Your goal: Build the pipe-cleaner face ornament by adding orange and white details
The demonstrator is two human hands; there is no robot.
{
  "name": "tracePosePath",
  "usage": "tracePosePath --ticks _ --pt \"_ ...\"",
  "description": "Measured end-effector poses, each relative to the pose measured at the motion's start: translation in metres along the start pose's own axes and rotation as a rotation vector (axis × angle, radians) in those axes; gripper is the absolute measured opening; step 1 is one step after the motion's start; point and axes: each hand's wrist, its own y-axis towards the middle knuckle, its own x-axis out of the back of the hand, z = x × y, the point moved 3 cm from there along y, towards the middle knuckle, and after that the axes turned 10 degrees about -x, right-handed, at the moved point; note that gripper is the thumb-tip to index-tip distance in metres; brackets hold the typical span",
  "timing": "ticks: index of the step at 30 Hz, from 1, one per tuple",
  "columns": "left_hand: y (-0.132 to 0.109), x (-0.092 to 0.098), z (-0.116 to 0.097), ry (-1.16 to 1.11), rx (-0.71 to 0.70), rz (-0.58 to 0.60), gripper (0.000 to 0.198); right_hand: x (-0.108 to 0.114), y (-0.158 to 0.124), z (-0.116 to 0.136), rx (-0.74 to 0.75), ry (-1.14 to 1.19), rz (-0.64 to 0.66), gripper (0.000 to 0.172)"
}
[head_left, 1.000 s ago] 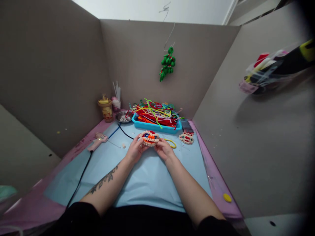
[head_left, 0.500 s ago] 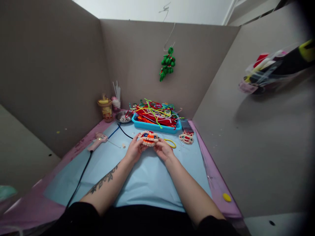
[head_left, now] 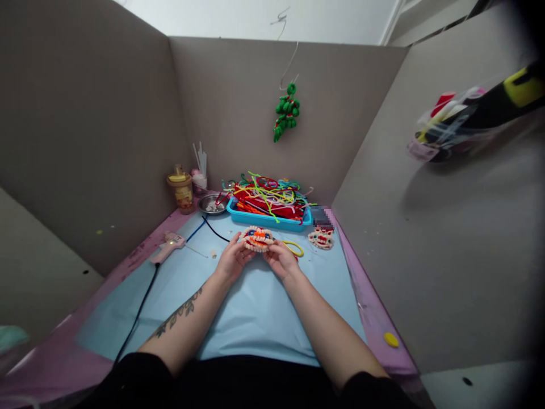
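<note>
A fuzzy lion-dance-style head (head_left: pixel 257 239), made of cream, orange, red and blue pipe cleaner, is held up over the blue sheet. My left hand (head_left: pixel 233 259) grips its left edge, and my right hand (head_left: pixel 281 258) grips its right edge. Both hands have their fingers closed on it, with some fingertips hidden underneath. Just beyond my right hand lie yellow-handled scissors (head_left: pixel 294 248), partly covered. A similar fuzzy face (head_left: pixel 321 239) rests farther right on the sheet.
A blue tray (head_left: pixel 268 220) heaped with pipe cleaners stands at the back, beside a metal bowl (head_left: pixel 213 204) and a lidded cup (head_left: pixel 182 193). A pink glue gun (head_left: pixel 170 247) with a cord lies left. Grey partitions (head_left: pixel 238 102) enclose the table; a green ornament (head_left: pixel 287 113) hangs behind.
The view has shifted slightly. Both hands still hold the fuzzy head in nearly the same place, its face tilted a little differently.
</note>
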Motion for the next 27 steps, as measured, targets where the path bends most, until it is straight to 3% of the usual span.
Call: tracePosePath --ticks 10,27 --pt "-0.0005 0.0019 0.0025 0.035 -0.058 -0.021 0.073 -0.0001 -0.0001 -0.0012 -0.008 0.047 -0.007 0.026" --pt "-0.0002 0.001 0.0016 0.065 -0.064 -0.108 0.075 -0.0007 -0.0003 -0.0038 0.069 -0.066 -0.035 0.027"
